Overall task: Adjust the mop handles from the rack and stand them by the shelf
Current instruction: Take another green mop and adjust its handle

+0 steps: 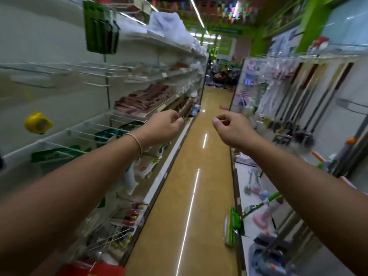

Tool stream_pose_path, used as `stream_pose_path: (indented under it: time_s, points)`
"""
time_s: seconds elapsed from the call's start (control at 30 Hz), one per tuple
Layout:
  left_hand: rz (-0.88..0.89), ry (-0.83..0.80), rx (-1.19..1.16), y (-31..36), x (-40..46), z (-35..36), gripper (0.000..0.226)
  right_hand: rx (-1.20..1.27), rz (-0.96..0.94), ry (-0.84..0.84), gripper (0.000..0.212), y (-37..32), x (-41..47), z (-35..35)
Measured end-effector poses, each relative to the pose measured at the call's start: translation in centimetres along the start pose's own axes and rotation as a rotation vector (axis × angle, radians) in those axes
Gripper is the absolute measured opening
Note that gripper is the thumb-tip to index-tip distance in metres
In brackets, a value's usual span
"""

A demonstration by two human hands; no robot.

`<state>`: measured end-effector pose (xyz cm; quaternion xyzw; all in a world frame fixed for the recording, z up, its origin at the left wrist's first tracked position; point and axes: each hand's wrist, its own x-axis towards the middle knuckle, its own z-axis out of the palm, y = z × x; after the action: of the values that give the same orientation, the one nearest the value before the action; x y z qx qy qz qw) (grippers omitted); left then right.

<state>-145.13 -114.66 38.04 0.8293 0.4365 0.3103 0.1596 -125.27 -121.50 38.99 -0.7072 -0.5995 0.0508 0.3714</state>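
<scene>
Both my arms reach forward down a shop aisle. My left hand (pixel 166 124) and my right hand (pixel 232 129) hover at chest height, fingers loosely curled, holding nothing. Several mop handles (pixel 310 96), grey and wooden, lean upright against the white shelf (pixel 322 62) on the right, beyond my right hand. A green flat mop (pixel 234 226) lies tilted at the right shelf's base, its handle (pixel 264 202) resting on the low shelf. A grey mop head (pixel 268 250) sits at the lower right. The picture is blurred.
White shelving (pixel 139 114) with hooks and packaged goods lines the left side. A yellow object (pixel 37 123) hangs there. The glossy tan floor (pixel 199 176) runs ahead between the shelves. Small brushes (pixel 256 186) lie on the right low shelf.
</scene>
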Motion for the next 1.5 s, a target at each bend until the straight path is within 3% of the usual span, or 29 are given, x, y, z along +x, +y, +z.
stream_pose_path:
  time_s: [0.5, 1.13, 1.5]
  points:
    - [0.150, -0.133, -0.112, -4.2, 21.3, 8.2, 0.039, -0.072, 0.172, 0.141, 0.040, 7.4, 16.8, 2.2]
    - [0.111, -0.120, -0.093, -6.0, 48.3, 19.9, 0.034, -0.028, 0.197, 0.120, 0.041, 25.1, 44.3, 3.5]
    - [0.149, -0.258, -0.151, -6.1, 60.7, 31.3, 0.039, -0.061, 0.328, 0.158, 0.037, 35.5, 51.8, 4.9]
